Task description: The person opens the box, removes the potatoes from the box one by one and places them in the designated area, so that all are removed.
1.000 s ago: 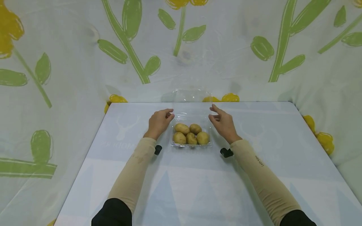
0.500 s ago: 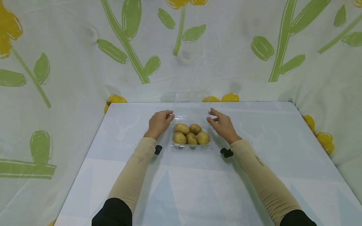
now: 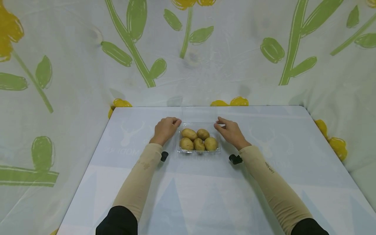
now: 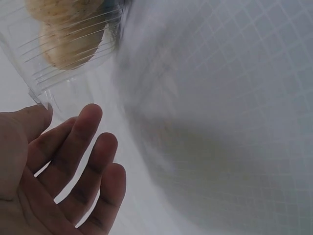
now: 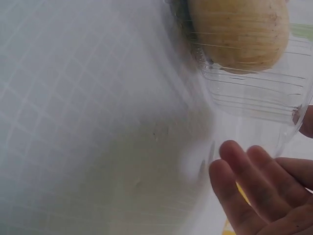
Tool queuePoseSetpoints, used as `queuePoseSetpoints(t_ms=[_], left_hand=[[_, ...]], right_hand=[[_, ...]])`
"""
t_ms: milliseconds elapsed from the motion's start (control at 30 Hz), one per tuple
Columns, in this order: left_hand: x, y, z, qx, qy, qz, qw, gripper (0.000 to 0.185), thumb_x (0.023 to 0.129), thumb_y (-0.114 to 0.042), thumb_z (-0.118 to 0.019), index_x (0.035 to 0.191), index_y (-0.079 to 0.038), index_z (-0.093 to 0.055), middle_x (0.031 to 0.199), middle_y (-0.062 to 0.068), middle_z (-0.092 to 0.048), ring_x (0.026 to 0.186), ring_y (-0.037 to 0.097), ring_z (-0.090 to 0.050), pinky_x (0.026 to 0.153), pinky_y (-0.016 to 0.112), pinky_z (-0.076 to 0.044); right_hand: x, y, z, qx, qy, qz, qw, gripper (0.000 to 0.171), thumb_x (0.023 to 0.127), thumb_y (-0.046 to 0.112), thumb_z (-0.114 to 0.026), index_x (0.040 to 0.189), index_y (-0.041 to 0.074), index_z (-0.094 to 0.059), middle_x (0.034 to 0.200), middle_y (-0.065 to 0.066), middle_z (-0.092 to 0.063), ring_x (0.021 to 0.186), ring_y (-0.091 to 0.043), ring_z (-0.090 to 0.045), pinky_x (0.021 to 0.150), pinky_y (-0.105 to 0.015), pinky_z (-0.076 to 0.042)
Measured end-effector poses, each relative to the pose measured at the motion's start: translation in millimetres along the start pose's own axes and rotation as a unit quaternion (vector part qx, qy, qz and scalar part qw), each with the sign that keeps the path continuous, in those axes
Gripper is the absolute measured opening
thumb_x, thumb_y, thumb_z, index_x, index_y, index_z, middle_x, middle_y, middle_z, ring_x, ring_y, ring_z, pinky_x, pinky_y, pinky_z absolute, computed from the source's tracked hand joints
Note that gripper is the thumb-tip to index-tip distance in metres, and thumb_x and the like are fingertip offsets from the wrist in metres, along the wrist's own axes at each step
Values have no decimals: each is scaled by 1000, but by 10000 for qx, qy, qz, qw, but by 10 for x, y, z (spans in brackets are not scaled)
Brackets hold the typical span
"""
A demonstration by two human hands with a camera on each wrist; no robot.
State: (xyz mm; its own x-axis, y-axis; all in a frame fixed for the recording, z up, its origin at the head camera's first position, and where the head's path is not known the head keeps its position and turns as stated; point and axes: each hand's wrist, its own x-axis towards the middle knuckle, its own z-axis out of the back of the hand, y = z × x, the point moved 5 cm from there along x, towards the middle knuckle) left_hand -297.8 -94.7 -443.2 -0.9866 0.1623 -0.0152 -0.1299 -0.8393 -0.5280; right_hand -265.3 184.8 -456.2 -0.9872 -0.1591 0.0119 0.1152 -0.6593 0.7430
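Several yellow-brown potatoes (image 3: 198, 144) lie in a clear plastic clamshell box (image 3: 198, 151) on the table. Its see-through lid (image 3: 199, 112) leans back behind the base, its outline faint. On the box's left, my left hand (image 3: 165, 129) has its thumb tip at the rear corner, fingers bent loosely, as the left wrist view shows. My right hand (image 3: 232, 131) is at the rear right corner. In the right wrist view, its thumb (image 5: 306, 122) meets the clear rim and the other fingers (image 5: 259, 181) are spread, slightly bent. The fingers' exact contact with the lid is hard to make out.
The pale table (image 3: 194, 192) has a printed pattern and stands against a backdrop (image 3: 229, 62) of green leaves and yellow flowers. A small black device (image 3: 235, 159) sits under the right wrist, another black device (image 3: 164, 156) by the left.
The lid has swung backward and lower, away from me. Both hands have come slightly down and nearer with it; the base and potatoes have stayed in place.
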Motion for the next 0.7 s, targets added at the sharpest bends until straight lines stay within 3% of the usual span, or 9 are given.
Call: queuePoseSetpoints(t_ms=[233,500,700], left_hand=[[-18,-3,21,51,76,75,9999,41,106,-41,-52,127,-13,-73,126,7,-70,112,29,-67,87,48,-54],[-63,-23,118,199,-240,0,9995,43,104,-46,-51,129,-17,-71,117,3,-73,102,26,-68,78,46,-53],[-198,-43,226,266,-388,-151,9988,47,104,-47,-51,137,-17,-65,120,1,-71,103,23,-66,77,45,-54]], right_hand=[[0,-21,-6,-12,134,-101,9999,63,107,42,-51,154,1,-41,142,-17,-58,115,-34,-66,89,-47,-56],[-20,5,91,66,-21,-140,9999,57,106,42,-52,150,6,-49,142,-15,-59,116,-34,-65,91,-48,-54],[-57,31,187,34,-132,-60,9999,54,106,39,-53,149,6,-49,143,-16,-58,121,-37,-61,99,-51,-50]])
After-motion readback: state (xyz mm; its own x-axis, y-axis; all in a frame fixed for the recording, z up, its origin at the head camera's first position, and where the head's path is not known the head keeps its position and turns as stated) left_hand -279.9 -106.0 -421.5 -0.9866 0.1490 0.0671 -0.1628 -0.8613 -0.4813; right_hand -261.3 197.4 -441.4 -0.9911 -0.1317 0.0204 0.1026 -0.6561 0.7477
